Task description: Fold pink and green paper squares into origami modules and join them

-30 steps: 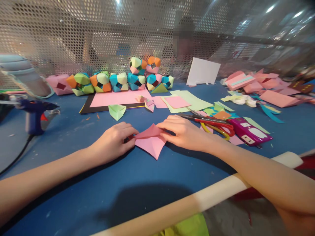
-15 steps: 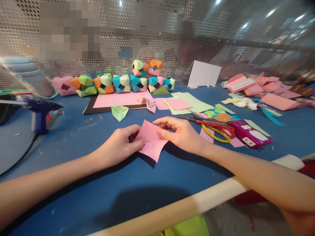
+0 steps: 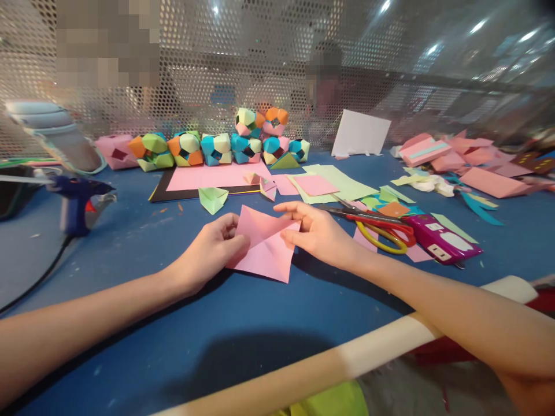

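Left hand [image 3: 211, 253] and right hand [image 3: 318, 234], both mine, are closed on the pink square [image 3: 265, 248], one at each side: my left thumb lies flat on its face with the fingers curled at the edge, and my right thumb presses near the opposite corner while my right forefinger sticks out above the paper. The square is in front of me, over the middle of the blue table [image 3: 173, 335], creased, with a corner pointing towards me. Just beyond it sit a folded green piece [image 3: 213, 200] and a small pink fold [image 3: 268, 189]. To the right of my right hand lie the scissors [image 3: 368, 218], a red and a yellow handle showing, with coloured scraps [image 3: 392, 208] behind them and a purple box [image 3: 444, 238] at the red handle; whether those two touch I can't tell. Farther back, a black sheet [image 3: 162, 188] carries a pink sheet [image 3: 203, 177], and pale green paper [image 3: 350, 185] has a pink piece [image 3: 316, 185] on it. Behind these stands a row of paper balls [image 3: 222, 149], two more stacked on top, up near the mesh [image 3: 195, 34]. A white card [image 3: 361, 133] stands tilted to their right, and a pink heap [image 3: 494, 179] lies right of it. Over on my left are the glue gun [image 3: 73, 205], its nozzle pointing right, and a cup [image 3: 58, 138]. Along the near edge, a pale tube [image 3: 377, 345] runs under my right forearm [image 3: 437, 294]
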A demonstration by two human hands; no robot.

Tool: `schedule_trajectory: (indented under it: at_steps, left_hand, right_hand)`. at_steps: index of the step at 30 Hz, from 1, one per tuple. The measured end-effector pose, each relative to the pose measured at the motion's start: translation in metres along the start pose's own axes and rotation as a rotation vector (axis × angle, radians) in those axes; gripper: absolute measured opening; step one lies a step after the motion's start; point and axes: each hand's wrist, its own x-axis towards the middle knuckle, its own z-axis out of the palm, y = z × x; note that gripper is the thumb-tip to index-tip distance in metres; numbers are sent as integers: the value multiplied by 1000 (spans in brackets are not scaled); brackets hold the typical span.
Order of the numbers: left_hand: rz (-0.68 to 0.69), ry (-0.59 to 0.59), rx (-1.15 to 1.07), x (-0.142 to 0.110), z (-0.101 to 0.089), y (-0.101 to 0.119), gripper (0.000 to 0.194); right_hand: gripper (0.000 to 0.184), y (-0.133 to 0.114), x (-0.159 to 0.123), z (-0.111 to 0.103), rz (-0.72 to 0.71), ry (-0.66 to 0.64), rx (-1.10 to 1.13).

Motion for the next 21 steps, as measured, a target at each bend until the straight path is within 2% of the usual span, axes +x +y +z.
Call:
schedule_trajectory:
  at_steps: [4, 12, 21]
  left_hand:
    - [-29, -50, -135, -2, 3, 2, 26]
    - [-74, -107, -237, -5, 6, 0, 39]
    - [-61, -98, -107, -8, 5, 6, 35]
  right_hand:
    - [42, -1, -1, 2, -15, 0, 56]
    - [37, -5, -4, 4, -47, 14, 28]
    - [39, -3, -4, 4, -33, 27, 106]
